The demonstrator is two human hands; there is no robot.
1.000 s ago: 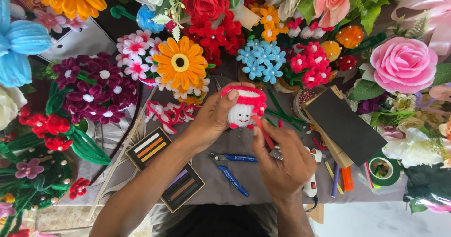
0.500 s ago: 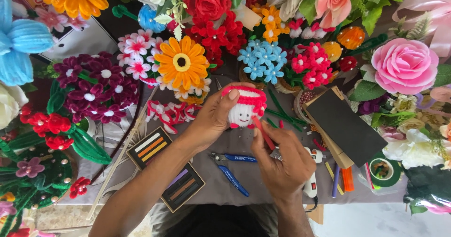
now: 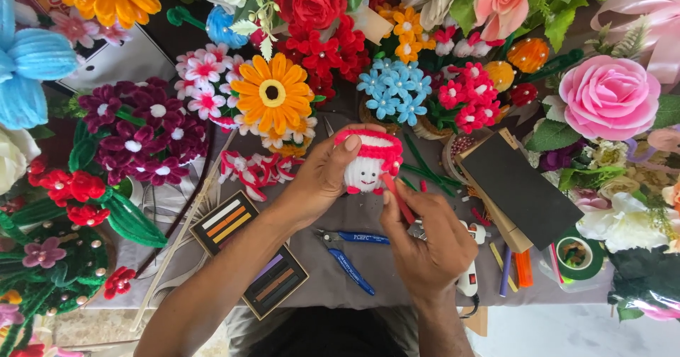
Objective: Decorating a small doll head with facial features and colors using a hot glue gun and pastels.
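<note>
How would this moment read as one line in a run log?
left hand: grips white fuzzy figure | right hand: holds red pipe cleaner against it | blue-handled pliers: lying on table

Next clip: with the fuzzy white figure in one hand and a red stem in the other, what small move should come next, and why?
Probably press the red pipe cleaner against the white figure: the right hand has its tip at the figure's side, while the left hand steadies it.

Hands (image 3: 368,208) around red-white figure (image 3: 367,162)

Grey table (image 3: 333,286): blue pliers (image 3: 350,254), pastel boxes (image 3: 251,254), flowers (image 3: 273,95)
</note>
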